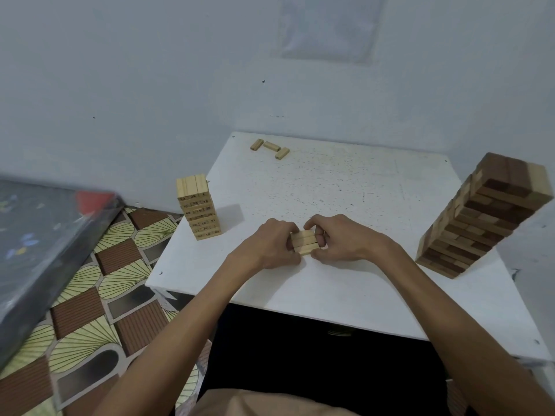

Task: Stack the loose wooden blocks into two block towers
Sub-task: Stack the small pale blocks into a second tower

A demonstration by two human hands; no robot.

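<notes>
On the speckled white table (pixel 345 187) by the wall (pixel 150 85), left hand (pixel 270 244) and right hand (pixel 342 238) clamp three blocks (pixel 304 242).

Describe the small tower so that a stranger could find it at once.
On the white table, look at the left edge. The small tower stands there, all pale wood with printed numbers; the right tower is taller and mixes dark and pale blocks.

Head-worn view, close, steeply down over table (pixel 345 181)
</notes>
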